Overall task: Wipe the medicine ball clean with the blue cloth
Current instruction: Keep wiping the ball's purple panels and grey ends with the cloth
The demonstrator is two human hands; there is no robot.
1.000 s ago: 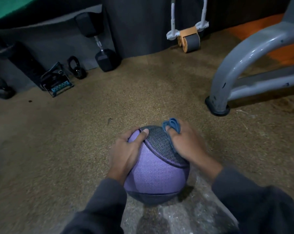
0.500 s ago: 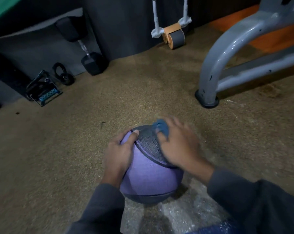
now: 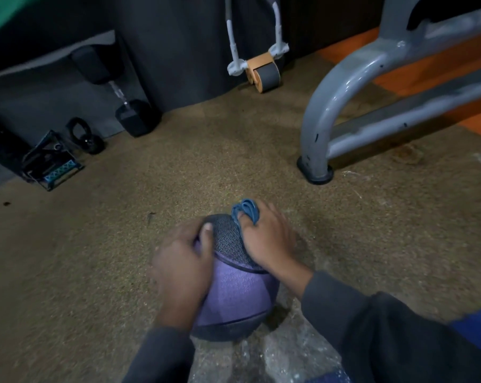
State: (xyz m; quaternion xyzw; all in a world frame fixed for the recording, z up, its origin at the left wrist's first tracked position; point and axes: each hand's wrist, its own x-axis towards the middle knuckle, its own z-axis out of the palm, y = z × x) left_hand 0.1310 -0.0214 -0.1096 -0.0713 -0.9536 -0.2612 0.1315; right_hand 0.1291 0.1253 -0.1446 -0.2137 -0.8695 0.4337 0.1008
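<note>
A purple medicine ball (image 3: 235, 294) with a dark grey textured panel sits on the brown carpet in front of me. My left hand (image 3: 181, 261) clasps its left side, thumb resting on the grey panel. My right hand (image 3: 267, 241) presses the blue cloth (image 3: 246, 210) against the ball's upper right; the cloth bunches out between my fingers at the far side. Most of the cloth is hidden under that hand.
A grey metal machine frame (image 3: 341, 106) stands at the right, its foot (image 3: 314, 172) on the carpet. Against the back wall are an ab roller (image 3: 262, 71), a dumbbell (image 3: 126, 103), a small kettlebell (image 3: 86, 136) and a pedal-like item (image 3: 51, 164). Clear plastic wrap (image 3: 283, 355) lies under the ball's near side.
My right hand with the cloth has slid back toward the ball's far right side. My left hand has shifted slightly on the ball's left. The view has tilted a little.
</note>
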